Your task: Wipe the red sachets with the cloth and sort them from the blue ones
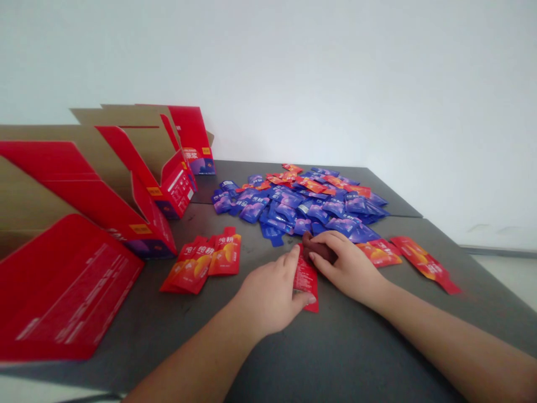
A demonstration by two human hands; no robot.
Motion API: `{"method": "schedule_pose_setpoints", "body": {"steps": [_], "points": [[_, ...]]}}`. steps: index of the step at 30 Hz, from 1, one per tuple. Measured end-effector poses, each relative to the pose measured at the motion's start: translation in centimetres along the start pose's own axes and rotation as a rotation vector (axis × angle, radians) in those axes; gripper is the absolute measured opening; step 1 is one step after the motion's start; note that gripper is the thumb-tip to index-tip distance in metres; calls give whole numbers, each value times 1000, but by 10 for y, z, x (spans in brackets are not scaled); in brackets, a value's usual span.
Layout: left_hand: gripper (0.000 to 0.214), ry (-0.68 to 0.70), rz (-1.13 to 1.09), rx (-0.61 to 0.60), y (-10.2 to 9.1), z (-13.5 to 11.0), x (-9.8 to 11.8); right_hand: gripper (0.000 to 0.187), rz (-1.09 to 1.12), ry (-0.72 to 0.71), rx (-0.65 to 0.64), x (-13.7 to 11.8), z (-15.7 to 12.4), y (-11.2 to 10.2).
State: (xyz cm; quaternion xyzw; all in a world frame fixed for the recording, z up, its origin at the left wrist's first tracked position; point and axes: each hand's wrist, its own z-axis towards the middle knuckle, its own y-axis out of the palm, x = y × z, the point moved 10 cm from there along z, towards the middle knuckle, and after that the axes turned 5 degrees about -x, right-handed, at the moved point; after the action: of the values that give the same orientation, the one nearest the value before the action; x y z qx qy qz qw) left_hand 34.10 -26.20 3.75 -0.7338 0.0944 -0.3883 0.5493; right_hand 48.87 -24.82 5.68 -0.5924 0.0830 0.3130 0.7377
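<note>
A red sachet point(307, 274) lies on the table with its printed text side up. My left hand point(268, 294) holds it down, fingers along its upper end and thumb on its lower end. My right hand point(350, 266) is closed around a crumpled dark brown cloth point(322, 249), at the upper right of that sachet. Several red-orange sachets point(200, 263) overlap to the left of my left hand. Beyond my right wrist lie another red-orange sachet point(381, 253) and a longer one point(423, 263).
A heap of purple-blue sachets point(289, 201), topped with some orange ones point(312, 184), covers the table's far middle. Several open red cartons point(79, 280) stand in a row along the left, flaps raised. The dark table point(356, 347) meets a white wall point(335, 84) behind.
</note>
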Motion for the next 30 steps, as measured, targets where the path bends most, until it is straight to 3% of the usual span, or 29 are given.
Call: {"method": "schedule_pose_setpoints", "body": {"steps": [4, 7, 10, 14, 17, 21, 24, 27, 30], "points": [[111, -34, 34, 37, 0, 4, -3, 27, 108, -129, 32, -20, -9, -10], [133, -42, 50, 69, -2, 5, -5, 34, 200, -259, -124, -46, -17, 0], [145, -17, -5, 80, 0, 5, -5, 33, 197, -300, -283, -60, -22, 15], [144, 15, -67, 71, 2, 5, -5, 27, 102, -252, -274, -55, -17, 21], [130, 60, -34, 52, 3, 6, -1, 31, 28, -181, -198, -46, -14, 22], [118, 71, 8, 54, 1, 7, 0, 37, 85, -49, -105, -28, -13, 13], [115, 52, 8, 70, -2, 7, -1, 29, 161, -41, -82, -25, -7, -2], [113, 48, 3, 85, -3, 6, -1, 29, 67, -70, 18, -28, 19, -26], [114, 56, -19, 122, -5, 4, 0, 47, -125, -199, -65, -39, 68, -15]]}}
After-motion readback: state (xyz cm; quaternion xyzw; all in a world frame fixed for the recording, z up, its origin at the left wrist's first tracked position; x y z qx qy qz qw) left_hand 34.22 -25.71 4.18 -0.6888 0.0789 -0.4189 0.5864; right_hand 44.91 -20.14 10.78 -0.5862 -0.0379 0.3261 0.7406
